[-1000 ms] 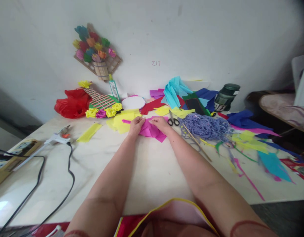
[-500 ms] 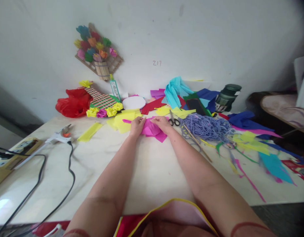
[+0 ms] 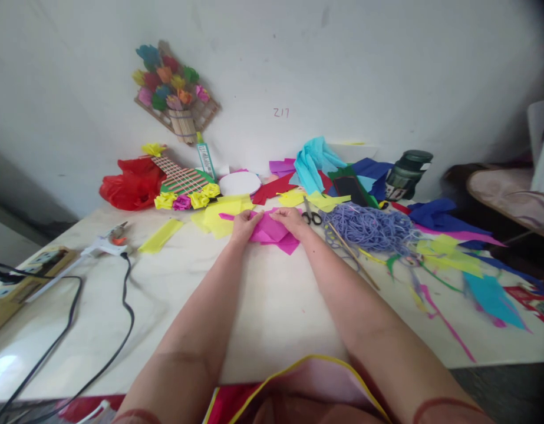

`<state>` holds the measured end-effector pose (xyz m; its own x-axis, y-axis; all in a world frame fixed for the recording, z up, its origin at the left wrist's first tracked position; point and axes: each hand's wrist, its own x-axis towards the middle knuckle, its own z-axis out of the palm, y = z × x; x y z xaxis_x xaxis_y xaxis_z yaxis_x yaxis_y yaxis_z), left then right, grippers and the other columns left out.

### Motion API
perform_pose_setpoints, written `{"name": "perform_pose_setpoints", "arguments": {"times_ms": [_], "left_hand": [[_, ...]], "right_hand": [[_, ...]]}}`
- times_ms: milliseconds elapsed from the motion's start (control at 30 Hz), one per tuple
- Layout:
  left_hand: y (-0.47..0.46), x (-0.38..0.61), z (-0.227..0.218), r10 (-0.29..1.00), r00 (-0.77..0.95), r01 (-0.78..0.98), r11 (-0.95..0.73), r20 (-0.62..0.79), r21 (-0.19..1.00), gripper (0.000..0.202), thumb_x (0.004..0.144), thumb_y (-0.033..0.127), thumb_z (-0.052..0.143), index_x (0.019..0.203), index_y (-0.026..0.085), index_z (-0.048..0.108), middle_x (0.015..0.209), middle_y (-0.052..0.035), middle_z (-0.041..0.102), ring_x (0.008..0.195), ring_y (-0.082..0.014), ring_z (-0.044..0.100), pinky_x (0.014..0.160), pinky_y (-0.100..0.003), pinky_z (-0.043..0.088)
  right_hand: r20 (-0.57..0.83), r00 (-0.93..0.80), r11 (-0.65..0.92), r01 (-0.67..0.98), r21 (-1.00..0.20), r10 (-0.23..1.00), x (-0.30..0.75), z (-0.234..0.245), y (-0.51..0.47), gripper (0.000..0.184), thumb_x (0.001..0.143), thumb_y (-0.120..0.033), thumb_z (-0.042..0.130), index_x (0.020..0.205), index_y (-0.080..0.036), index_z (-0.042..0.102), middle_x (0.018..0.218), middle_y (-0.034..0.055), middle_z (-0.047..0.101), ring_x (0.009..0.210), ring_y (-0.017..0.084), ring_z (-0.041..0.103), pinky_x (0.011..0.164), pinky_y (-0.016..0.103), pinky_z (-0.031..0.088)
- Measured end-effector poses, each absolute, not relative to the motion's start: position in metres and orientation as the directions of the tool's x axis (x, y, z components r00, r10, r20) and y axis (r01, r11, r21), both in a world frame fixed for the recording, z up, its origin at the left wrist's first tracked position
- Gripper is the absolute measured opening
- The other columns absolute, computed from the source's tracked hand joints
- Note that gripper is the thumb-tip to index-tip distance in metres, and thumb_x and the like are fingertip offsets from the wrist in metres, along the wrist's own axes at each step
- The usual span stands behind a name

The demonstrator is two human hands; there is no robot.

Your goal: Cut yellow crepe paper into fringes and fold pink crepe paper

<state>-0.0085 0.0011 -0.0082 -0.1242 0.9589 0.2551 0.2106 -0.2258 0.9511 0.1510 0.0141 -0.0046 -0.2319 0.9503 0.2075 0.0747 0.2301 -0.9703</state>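
Observation:
A magenta sheet of tissue paper [image 3: 272,232] lies crumpled on the white table [image 3: 263,306], over a yellow sheet [image 3: 218,215]. My left hand [image 3: 243,225] pinches its left part with curled fingers. My right hand [image 3: 292,221] grips its upper right part, fingers closed on the paper. The two hands are a few centimetres apart. Black-handled scissors [image 3: 310,216] lie just right of my right hand.
A heap of purple yarn [image 3: 369,227] with a thin wooden stick [image 3: 353,256] sits to the right, among coloured paper scraps [image 3: 448,250]. A glue gun [image 3: 101,244] with its black cable [image 3: 121,330] and a socket strip [image 3: 19,280] are at left. A dark jar [image 3: 404,174] and a red bag [image 3: 130,185] stand by the wall.
Both hands have shifted slightly while working the magenta paper, which looks flatter between them now. Nothing else on the table has moved.

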Motion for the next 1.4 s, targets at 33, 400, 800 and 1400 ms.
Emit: {"name": "perform_pose_setpoints", "arguments": {"times_ms": [33,400,800,1400], "left_hand": [[0.001,-0.009,-0.008,0.963,-0.116,0.193,-0.219,0.244,0.956,0.034,0.061,0.046,0.064,0.056,0.016,0.05,0.047,0.0036,0.044,0.045,-0.0079,0.037,0.043,-0.021,0.027],[0.001,-0.01,-0.013,0.965,-0.035,0.088,-0.256,0.26,0.963,0.033,0.059,0.045,0.067,0.064,0.014,0.057,0.054,0.0016,0.052,0.049,-0.009,0.045,0.049,-0.022,0.035],[0.002,-0.008,-0.011,0.961,-0.044,0.211,-0.258,0.273,0.943,0.039,0.065,0.052,0.059,0.057,0.015,0.051,0.048,0.0042,0.04,0.046,-0.0071,0.034,0.044,-0.021,0.025],[0.015,-0.013,-0.012,0.718,-0.617,0.175,-0.275,0.323,0.945,0.027,0.073,0.041,0.053,0.06,0.018,0.048,0.05,0.0046,0.039,0.048,-0.0086,0.035,0.048,-0.022,0.029]], "right_hand": [[0.203,-0.238,0.226,0.073,-0.971,0.95,0.151,-0.004,0.014,0.025,0.061,-0.04,0.062,0.063,-0.016,0.057,0.058,-0.0024,0.053,0.054,0.01,0.043,0.051,0.023,0.034],[0.257,-0.272,0.289,0.085,-0.954,0.928,0.147,0.002,0.007,0.028,0.063,-0.043,0.061,0.064,-0.015,0.059,0.059,-0.0024,0.053,0.055,0.009,0.042,0.053,0.023,0.033],[0.257,-0.247,0.291,0.114,-0.95,0.934,0.148,0.0,0.011,0.024,0.064,-0.038,0.06,0.06,-0.014,0.056,0.053,-0.0053,0.047,0.049,0.007,0.036,0.049,0.022,0.028],[0.066,-0.474,-0.056,-0.238,-0.97,0.878,0.143,0.004,0.009,0.019,0.07,-0.027,0.065,0.074,-0.013,0.053,0.065,0.0064,0.066,0.054,0.014,0.062,0.048,0.022,0.049]]}}
